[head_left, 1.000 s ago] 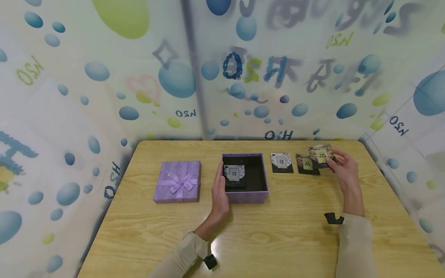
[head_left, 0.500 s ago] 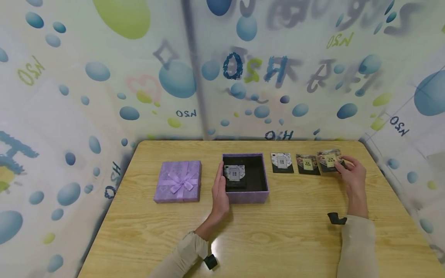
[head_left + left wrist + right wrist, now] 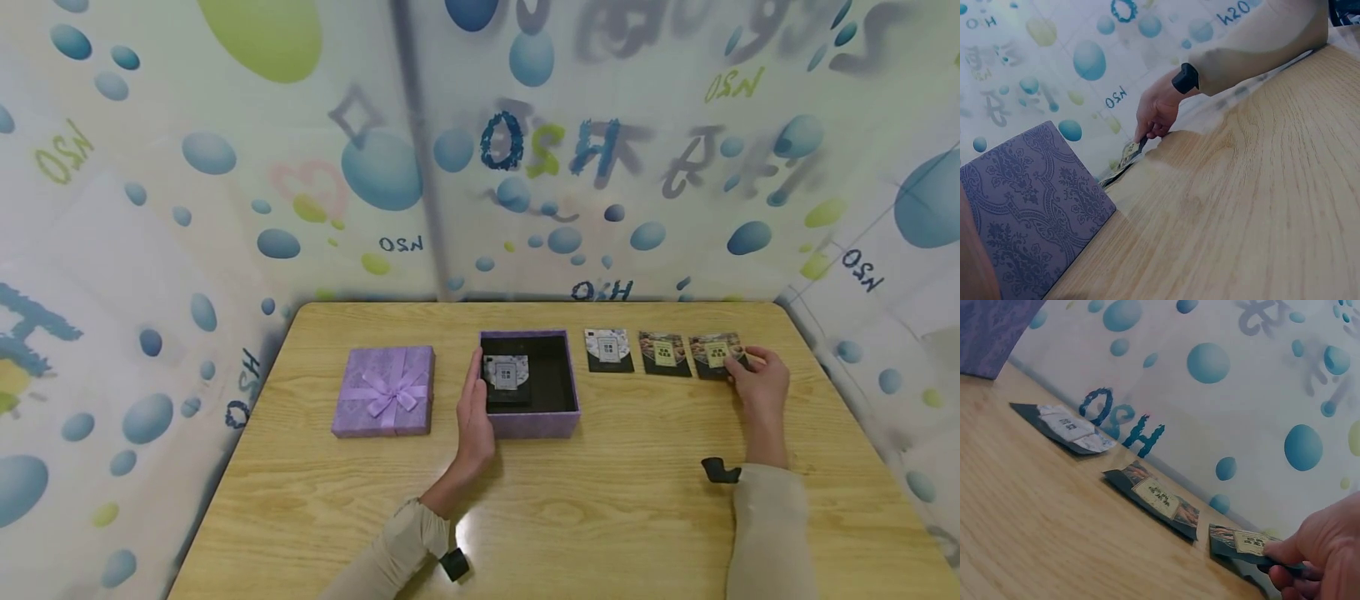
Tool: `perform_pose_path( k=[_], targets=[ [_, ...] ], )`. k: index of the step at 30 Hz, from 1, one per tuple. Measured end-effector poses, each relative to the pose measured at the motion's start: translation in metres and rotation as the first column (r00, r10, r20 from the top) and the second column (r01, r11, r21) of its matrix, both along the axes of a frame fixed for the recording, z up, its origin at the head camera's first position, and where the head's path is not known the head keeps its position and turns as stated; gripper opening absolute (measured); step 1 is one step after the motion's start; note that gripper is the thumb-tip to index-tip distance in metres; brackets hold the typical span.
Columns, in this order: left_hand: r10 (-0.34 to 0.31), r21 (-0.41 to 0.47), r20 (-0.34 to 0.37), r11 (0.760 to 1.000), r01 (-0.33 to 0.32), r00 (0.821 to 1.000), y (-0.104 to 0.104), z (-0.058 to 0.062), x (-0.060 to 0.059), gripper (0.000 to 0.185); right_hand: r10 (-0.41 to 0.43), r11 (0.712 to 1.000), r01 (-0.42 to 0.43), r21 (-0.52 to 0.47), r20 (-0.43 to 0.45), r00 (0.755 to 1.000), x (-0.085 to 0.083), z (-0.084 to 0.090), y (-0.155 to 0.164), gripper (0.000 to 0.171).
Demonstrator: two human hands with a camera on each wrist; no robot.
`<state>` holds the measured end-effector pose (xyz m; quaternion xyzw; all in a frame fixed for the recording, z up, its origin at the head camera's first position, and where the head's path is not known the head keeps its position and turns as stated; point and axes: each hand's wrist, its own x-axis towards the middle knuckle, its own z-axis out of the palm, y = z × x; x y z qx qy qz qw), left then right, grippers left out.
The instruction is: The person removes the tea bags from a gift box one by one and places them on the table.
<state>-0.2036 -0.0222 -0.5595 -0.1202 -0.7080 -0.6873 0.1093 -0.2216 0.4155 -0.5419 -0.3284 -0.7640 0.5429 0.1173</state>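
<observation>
At the right end of a row, my right hand [image 3: 761,387] pinches a small dark flat sachet [image 3: 712,350] with a yellowish label. In the right wrist view the thumb lies on top of this sachet [image 3: 1244,541], and a dark shadow shows beneath it. To its left lie a matching sachet [image 3: 664,354] and a black-and-white one [image 3: 609,350]. My left hand [image 3: 474,421] rests with straight fingers against the left side of an uncovered purple gift box [image 3: 534,427]. Inside that box, at the left, lies another black-and-white sachet [image 3: 506,375].
A purple box lid [image 3: 386,392] with a ribbon bow lies left of the box. Everything stands on a wooden table [image 3: 600,508]. Behind its far edge hangs a patterned curtain [image 3: 465,208] with blue and green spots.
My right hand has moved the sachet to the right, off the one it overlapped, and lowered it towards the table. My left hand has stayed against the box.
</observation>
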Motion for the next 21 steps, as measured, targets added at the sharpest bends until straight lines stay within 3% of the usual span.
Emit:
perform_pose_path(
  k=[2, 6, 15, 21],
  targets=[
    [0.000, 0.001, 0.002, 1.000, 0.000, 1.000, -0.0001, 0.0002, 0.0005, 0.054, 0.018, 0.991, -0.023, 0.129, 0.040, 0.999, 0.0018, -0.0015, -0.0019, 0.059],
    [-0.001, 0.008, 0.006, 1.000, 0.001, 1.000, -0.0003, 0.0003, 0.0011, 0.054, 0.025, 0.957, -0.053, 0.286, 0.099, 0.995, 0.0051, -0.0026, -0.0056, 0.063],
    [-0.007, 0.010, 0.008, 1.000, 0.007, 1.000, 0.0001, 0.0002, 0.0008, 0.052, 0.022, 0.924, -0.082, 0.373, 0.164, 0.986, 0.0059, -0.0029, -0.0098, 0.062],
    [-0.011, 0.014, 0.018, 1.000, 0.010, 1.000, 0.0005, 0.0013, 0.0014, 0.053, 0.025, 0.921, -0.091, 0.379, 0.175, 0.984, 0.0060, -0.0035, -0.0089, 0.062]
  ],
)
